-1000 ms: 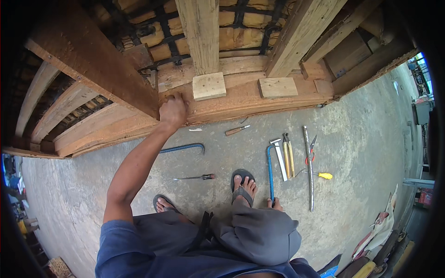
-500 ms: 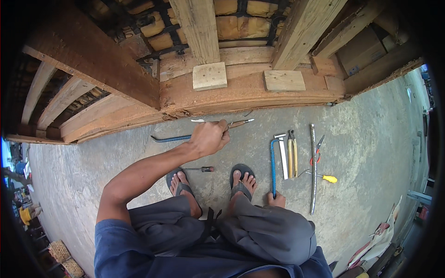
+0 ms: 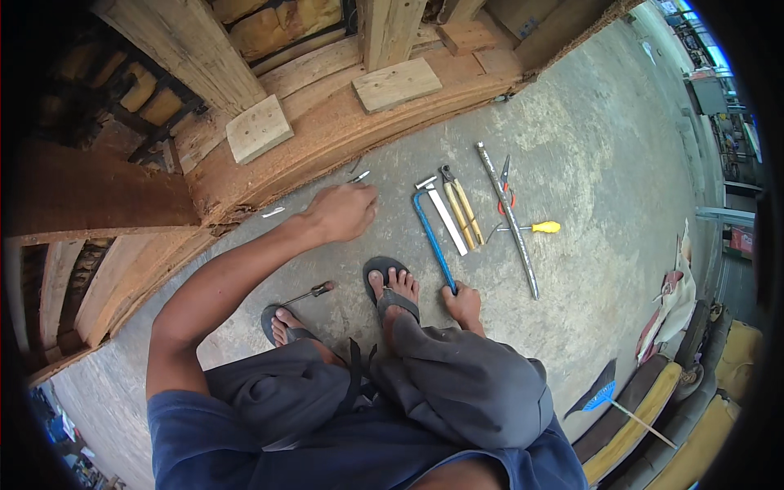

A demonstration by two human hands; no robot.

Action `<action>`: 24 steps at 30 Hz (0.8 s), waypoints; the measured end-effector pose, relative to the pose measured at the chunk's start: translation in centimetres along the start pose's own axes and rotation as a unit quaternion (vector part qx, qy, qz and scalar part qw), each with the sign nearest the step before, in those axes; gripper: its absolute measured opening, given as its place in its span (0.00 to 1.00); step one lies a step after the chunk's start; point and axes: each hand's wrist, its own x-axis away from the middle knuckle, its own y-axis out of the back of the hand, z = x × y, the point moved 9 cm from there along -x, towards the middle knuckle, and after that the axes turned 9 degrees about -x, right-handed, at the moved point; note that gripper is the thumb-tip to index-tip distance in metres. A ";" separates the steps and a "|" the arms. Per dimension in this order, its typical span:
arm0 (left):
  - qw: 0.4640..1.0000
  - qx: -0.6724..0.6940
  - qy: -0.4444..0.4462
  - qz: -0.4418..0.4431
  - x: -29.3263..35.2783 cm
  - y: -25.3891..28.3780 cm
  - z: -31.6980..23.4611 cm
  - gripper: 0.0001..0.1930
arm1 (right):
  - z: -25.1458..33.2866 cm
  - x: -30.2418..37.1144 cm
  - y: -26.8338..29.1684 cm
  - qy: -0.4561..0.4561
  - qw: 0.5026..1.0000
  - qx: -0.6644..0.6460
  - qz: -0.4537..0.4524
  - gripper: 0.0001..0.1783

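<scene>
My left hand is over the concrete floor beside the wooden frame. Its fingers are curled, and whatever lies in or under them is hidden. A pale pointed tool tip shows just beyond the knuckles. My right hand is wrapped round the lower end of a blue pry bar with a hooked top. The bar lies beside a hammer with a long white handle. Right of that are yellow-handled pincers, a long metal rod, red-handled pliers and a yellow-handled screwdriver.
The wooden frame fills the upper left, with two loose wood blocks on its ledge. Another screwdriver lies near my left foot. A white scrap is by the frame. Cushions and a blue hand broom are lower right.
The view has swung right, bringing the cushions and more of my right hand into sight. My left hand has shifted over the wooden-handled tool, hiding its handle. The left blue bar is now covered.
</scene>
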 end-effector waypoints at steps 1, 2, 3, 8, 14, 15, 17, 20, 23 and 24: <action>0.998 -0.031 0.053 0.032 2.2 -0.9 3.7 0.15 | 0.6 -0.3 -0.2 -0.001 1.000 0.001 0.011 0.20; 0.989 -0.062 0.114 0.064 4.7 -2.3 7.2 0.16 | 1.3 -0.6 -0.7 0.005 1.000 0.003 0.027 0.20; 0.985 -0.085 0.136 0.061 6.1 -3.6 9.5 0.17 | 0.8 -0.2 -0.3 -0.010 1.000 -0.008 0.024 0.20; 0.947 -0.196 0.254 0.028 16.5 -9.0 18.3 0.23 | -0.1 0.2 -1.4 0.002 0.997 -0.075 0.026 0.20; 0.942 -0.128 0.299 -0.078 19.0 -12.8 19.8 0.20 | 0.5 -0.1 -1.4 0.013 0.996 -0.081 0.031 0.20; 0.945 -0.130 0.293 -0.065 18.6 -12.7 20.2 0.20 | 0.6 -0.1 -1.2 0.021 0.997 -0.067 0.027 0.20; 0.949 -0.134 0.279 -0.059 17.9 -12.5 20.2 0.19 | 0.5 -0.4 -0.8 0.026 0.998 -0.060 0.022 0.20; 0.954 -0.123 0.262 -0.077 17.5 -11.2 18.7 0.18 | -0.2 -0.5 -1.2 0.024 0.997 -0.074 0.026 0.20; 0.967 -0.025 0.239 -0.089 16.5 -9.9 16.2 0.15 | -0.2 -0.5 -1.1 0.028 0.997 -0.072 0.014 0.20; 0.968 0.027 0.234 -0.082 16.0 -9.5 15.3 0.14 | 0.1 -0.5 -0.9 0.027 0.997 -0.071 0.015 0.20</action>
